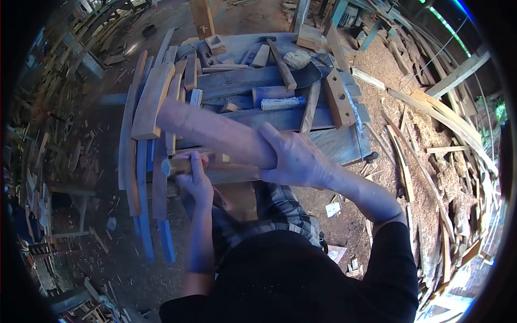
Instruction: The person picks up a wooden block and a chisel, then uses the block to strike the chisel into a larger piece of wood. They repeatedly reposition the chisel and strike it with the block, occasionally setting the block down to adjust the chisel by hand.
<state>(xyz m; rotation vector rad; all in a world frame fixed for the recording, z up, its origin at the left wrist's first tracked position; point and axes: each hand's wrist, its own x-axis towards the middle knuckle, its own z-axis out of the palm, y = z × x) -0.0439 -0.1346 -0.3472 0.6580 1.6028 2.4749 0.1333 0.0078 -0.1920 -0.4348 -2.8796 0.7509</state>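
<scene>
My right hand (pixel 299 156) is closed around the near end of a thick, smooth length of wood (pixel 215 132), which slants up and to the left over the bench. Below its far end, my left hand (pixel 198 185) grips a short wooden piece (pixel 173 167) with a pale end, thumb and fingers pressed on it. A thick wooden board (pixel 153 102) lies just beyond, at the left side of the plank workbench (pixel 336 145). Both held pieces are slightly blurred.
A wooden-handled tool with a dark head (pixel 280 64), a white bristly item (pixel 283 103) and a block with holes (pixel 340 99) lie on the bench. Long strips (pixel 129 151) stick out at its left. Shavings and scrap wood (pixel 431 129) cover the floor at right.
</scene>
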